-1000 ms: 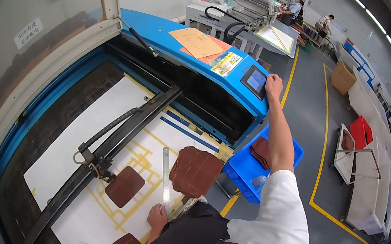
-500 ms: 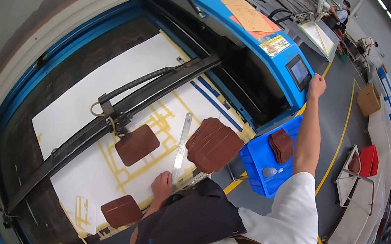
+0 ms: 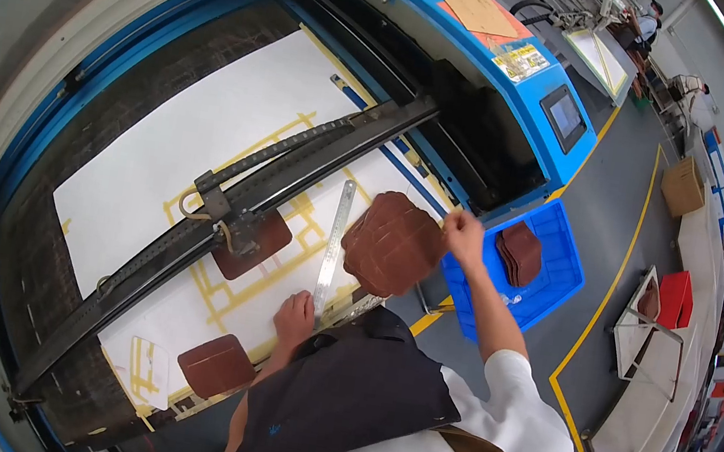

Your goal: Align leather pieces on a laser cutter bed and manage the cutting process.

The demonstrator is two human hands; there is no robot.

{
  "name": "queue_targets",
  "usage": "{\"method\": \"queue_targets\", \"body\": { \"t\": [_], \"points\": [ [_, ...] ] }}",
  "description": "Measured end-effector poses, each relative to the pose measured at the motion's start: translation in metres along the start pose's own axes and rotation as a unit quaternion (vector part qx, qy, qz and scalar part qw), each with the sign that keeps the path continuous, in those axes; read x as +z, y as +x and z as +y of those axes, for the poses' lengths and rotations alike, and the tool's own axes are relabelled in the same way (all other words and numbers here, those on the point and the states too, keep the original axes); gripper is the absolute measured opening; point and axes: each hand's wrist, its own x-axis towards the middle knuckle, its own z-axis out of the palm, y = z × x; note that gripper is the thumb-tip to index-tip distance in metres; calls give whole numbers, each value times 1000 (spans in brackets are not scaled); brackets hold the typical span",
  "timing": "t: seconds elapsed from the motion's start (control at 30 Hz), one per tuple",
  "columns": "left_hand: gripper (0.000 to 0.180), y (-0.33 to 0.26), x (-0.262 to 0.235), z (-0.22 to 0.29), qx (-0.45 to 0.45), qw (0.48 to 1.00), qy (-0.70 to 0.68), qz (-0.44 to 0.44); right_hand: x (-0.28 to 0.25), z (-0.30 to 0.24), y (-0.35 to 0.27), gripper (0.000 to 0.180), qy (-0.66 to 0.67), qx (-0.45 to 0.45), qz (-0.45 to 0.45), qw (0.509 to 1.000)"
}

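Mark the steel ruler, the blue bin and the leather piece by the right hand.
steel ruler (image 3: 334,245), head view, mid-length of the blade
blue bin (image 3: 566,275), head view, bare floor near its right wall
leather piece (image 3: 392,244), head view, centre of the brown panel
right hand (image 3: 462,237), head view, back of the hand

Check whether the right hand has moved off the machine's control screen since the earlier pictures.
Yes. The right hand has come down from the control screen toward the person, and now sits at the edge of the brown leather stack, beside the blue bin.
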Motion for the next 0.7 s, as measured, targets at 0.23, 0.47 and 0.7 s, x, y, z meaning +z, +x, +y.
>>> {"method": "queue_targets", "body": {
  "t": [0.23,0.47,0.7],
  "points": [
    [8,-6,6,-3,1,1000,2,-2,21,90,-25,53,15,376,-29,926],
    [9,-4,6,-4,-1,1000,-12,-1,28,109,-17,36,148,305,-25,941],
    [9,-4,4,-3,-14,1000,-3,-7,34,89,-25,24,-75,103,49,991]
  ]
}}
